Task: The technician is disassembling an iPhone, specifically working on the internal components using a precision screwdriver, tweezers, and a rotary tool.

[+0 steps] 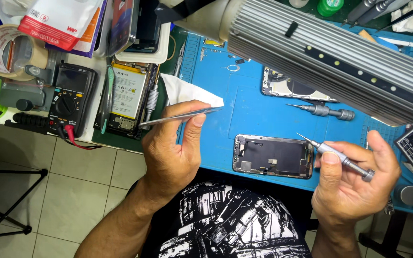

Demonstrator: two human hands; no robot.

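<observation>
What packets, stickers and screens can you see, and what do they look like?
Packet: top left, flat, white and red.
Battery sticker: in the opened phone left of the mat, white rectangle.
Meter screen: left bench, small, dark, blank.
Phone screen: blue mat, between both hands, black.

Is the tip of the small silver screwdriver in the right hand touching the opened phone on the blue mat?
No: the right hand holds the small silver screwdriver raised, its tip clear of the opened phone.

Slim bright steel tweezers [182, 116]: polished, smooth. Grey metal screwdriver [340, 158]: satin shaft, knurled grip. Blue rubbery work mat [254, 107]: matt. At 12 o'clock, ribbed grey aluminium lamp housing [331, 52]: brushed. At 10, white tissue paper [187, 91]: soft, creased.
</observation>
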